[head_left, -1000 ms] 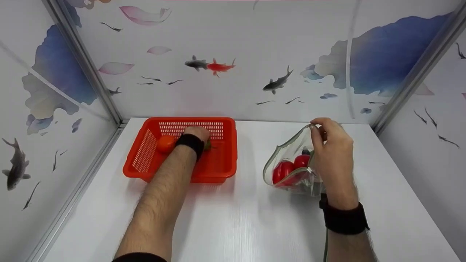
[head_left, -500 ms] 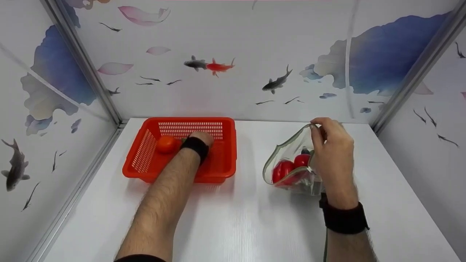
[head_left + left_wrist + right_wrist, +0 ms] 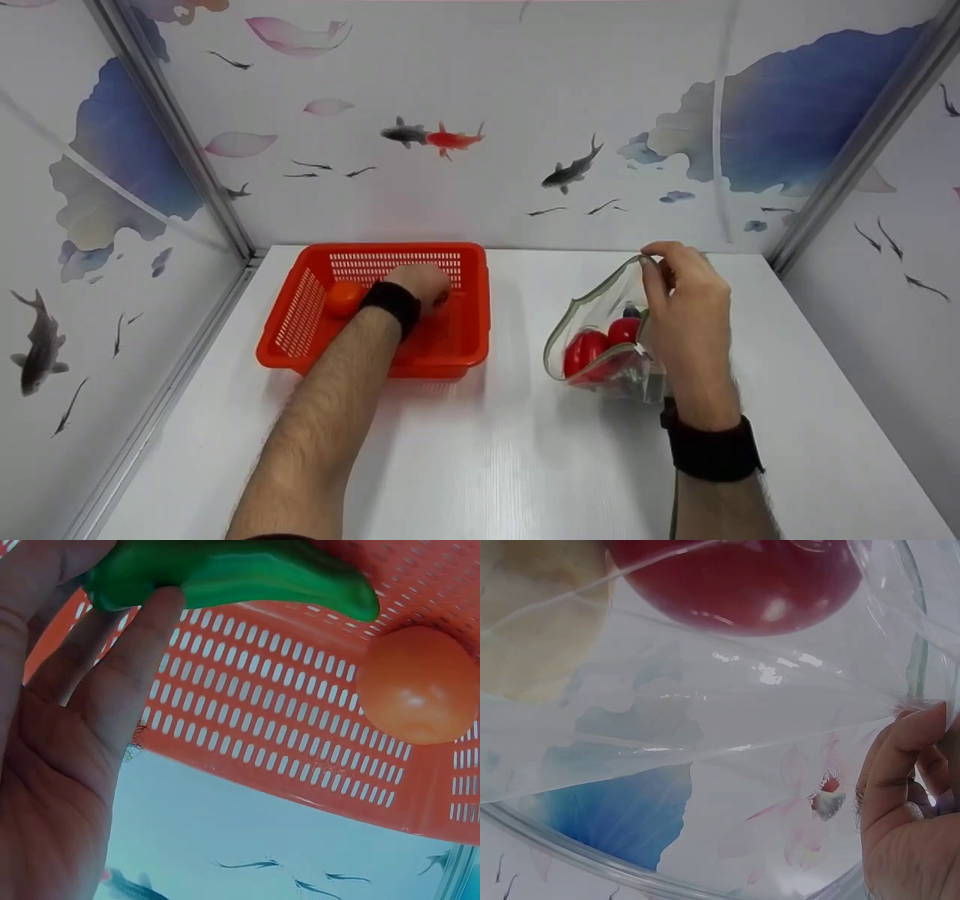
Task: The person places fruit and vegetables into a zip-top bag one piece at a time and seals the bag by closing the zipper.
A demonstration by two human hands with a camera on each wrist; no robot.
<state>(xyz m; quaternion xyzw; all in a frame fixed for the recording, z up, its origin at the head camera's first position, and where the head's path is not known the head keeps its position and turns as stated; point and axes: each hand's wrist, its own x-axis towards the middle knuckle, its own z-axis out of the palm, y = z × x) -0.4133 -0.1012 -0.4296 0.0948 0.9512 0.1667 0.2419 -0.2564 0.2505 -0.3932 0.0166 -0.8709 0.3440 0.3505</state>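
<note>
My left hand (image 3: pixel 421 283) is down inside the red plastic basket (image 3: pixel 480 311). In the left wrist view its thumb and fingers hold one end of a long green pepper (image 3: pixel 240 574); the head view hides the pepper behind the hand. A smooth orange tomato-like fruit (image 3: pixel 344 299) sits in the basket, left of the wrist. On the right, my right hand (image 3: pixel 690 322) pinches the edge of a clear bag (image 3: pixel 600 304) between thumb and fingers, its mouth spread wide. Inside the bag lie a glossy red pepper (image 3: pixel 586 352) and a round red vegetable (image 3: pixel 624 330).
A dark-tipped item (image 3: pixel 631 310) shows behind the red ones in the bag. Through the plastic, the right wrist view shows a pale yellowish lump (image 3: pixel 536 619). The white table (image 3: pixel 487 457) is enclosed by printed panels (image 3: pixel 480 202) at back and sides.
My left hand has moved slightly right, then back a little, within the basket. A bit of green beside it in the earlier views is now hidden. My right hand holds the bag's edge unchanged.
</note>
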